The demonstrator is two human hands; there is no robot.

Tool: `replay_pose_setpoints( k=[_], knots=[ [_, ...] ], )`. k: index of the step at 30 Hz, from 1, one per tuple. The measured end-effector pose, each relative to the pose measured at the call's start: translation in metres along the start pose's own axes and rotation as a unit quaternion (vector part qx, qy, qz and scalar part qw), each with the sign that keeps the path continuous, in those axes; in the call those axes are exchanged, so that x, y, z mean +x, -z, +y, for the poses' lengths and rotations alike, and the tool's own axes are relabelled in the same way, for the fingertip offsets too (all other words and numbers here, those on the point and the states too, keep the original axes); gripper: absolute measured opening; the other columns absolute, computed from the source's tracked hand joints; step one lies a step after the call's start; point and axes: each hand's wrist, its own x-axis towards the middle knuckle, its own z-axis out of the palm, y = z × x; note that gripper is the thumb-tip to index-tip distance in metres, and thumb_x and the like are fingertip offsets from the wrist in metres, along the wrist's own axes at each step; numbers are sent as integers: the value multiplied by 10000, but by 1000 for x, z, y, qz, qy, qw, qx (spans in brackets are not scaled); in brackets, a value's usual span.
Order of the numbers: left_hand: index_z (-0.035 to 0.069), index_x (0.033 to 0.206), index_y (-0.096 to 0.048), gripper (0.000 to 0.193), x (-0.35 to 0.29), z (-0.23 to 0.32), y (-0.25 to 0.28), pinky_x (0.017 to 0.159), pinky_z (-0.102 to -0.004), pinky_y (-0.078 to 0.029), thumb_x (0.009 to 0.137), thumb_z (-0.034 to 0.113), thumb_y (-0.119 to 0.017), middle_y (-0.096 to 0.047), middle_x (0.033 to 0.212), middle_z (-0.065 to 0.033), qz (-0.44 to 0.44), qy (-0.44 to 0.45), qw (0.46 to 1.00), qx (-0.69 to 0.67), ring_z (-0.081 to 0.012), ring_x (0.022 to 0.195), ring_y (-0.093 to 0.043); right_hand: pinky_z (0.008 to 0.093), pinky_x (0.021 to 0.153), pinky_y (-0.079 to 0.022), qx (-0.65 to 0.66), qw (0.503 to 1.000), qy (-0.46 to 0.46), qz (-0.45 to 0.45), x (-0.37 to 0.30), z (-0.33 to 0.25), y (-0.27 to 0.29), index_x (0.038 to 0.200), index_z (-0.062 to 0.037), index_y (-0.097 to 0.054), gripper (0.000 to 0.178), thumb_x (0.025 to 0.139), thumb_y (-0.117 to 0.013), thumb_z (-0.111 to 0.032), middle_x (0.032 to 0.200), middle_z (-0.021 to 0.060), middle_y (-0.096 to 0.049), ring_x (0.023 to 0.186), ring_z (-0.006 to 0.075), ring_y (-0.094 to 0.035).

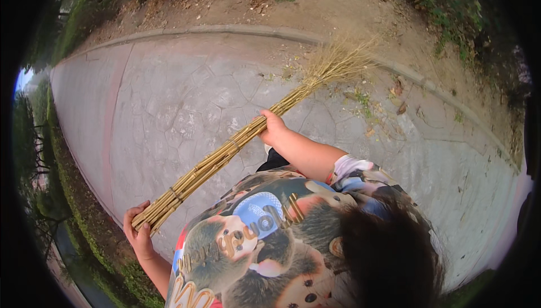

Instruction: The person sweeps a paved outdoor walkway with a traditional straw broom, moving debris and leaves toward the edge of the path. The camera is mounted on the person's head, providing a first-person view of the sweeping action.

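Observation:
A long broom [234,146] of bound yellow-brown canes slants across the view, from the lower left up to the right. My left hand [140,230] is closed around its butt end. Farther up the handle, about midway, my right hand [272,127] grips the canes, thumb along the top. Dark ties bind the bundle in several places. The broom's bristles [341,63] fan out at the far right, over the pavement's edge. Small leaves and litter [363,102] lie on the paving beside them.
Grey stone-patterned pavement [163,105] spreads under the broom. A low curb [248,28] curves along its far side, with bare soil [338,4] and fallen leaves beyond. Green bushes [445,4] stand at the far right. A hedge [84,206] borders the left.

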Motion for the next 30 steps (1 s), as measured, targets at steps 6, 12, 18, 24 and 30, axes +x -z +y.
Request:
replay_pose_setpoints(
  k=[6, 12, 18, 24, 30],
  knots=[
    [-53, 1016, -547, 562, -1, -10, 27, 935, -449, -475, 809, 428, -749, -639, 1076, -286, 131, -86, 987, 25, -336, 1033, -634, 461, 720, -569, -171, 982, -73, -43, 97, 129, -145, 1075, -25, -505, 273, 875, -655, -135, 878, 114, -563, 803, 268, -616],
    [-68, 970, -618, 272, 87, -36, -36, 858, -353, -507, 821, 157, -652, -700, 1009, -216, 103, -4, 994, 27, -249, 938, -669, 471, 676, -581, -276, 959, -53, 38, 215, 115, -125, 1036, -31, -539, 256, 862, -670, -165, 910, 122, -593, 797, 279, -640],
    [-16, 944, -691, 225, 165, -42, -99, 683, -312, -556, 763, 117, -681, -725, 856, -154, -159, -70, 985, 8, -226, 745, -715, 532, 836, -552, -122, 979, 28, 159, 171, -46, 40, 1118, -23, -486, 325, 908, -610, -236, 1050, 153, -571, 941, 324, -615],
    [0, 961, -686, 214, 196, -64, -154, 735, -306, -549, 773, 100, -678, -729, 912, -137, -243, -15, 965, -100, -188, 810, -702, 507, 864, -555, -14, 956, 170, 237, 74, -138, 108, 1116, -21, -484, 286, 931, -547, -230, 1062, 139, -578, 960, 324, -618],
    [-43, 926, -641, 247, 208, -62, -80, 860, -366, -536, 762, 137, -683, -709, 980, -221, -193, -14, 967, -165, -293, 939, -693, 471, 829, -555, 12, 966, 210, 150, 34, -87, 34, 1114, -18, -466, 282, 929, -562, -209, 976, 144, -596, 911, 306, -626]
  ],
)
